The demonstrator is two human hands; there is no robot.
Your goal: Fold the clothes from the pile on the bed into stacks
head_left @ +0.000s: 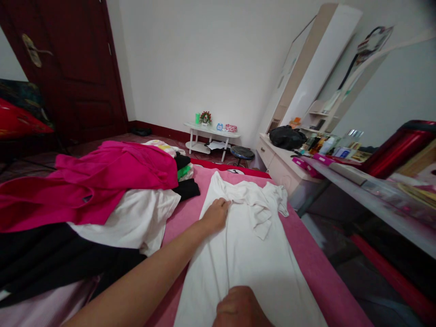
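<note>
A white garment [255, 259] with a ruffled, bunched top lies stretched lengthwise on the pink bedspread [306, 245]. My left hand [216, 215] reaches forward and pinches the cloth near its upper left part. Close to me at the bottom edge, my right hand [240, 309] is curled closed on the same cloth; its fingertips are partly hidden. A long crease runs through the fabric between both hands.
On the left is a pile of clothes with a bright pink garment [136, 165], a white one [136, 218] and black ones [51, 259]. A dressing table [272, 152] and a cluttered glass shelf [354, 190] stand at right. A low white table [207, 131] is against the wall.
</note>
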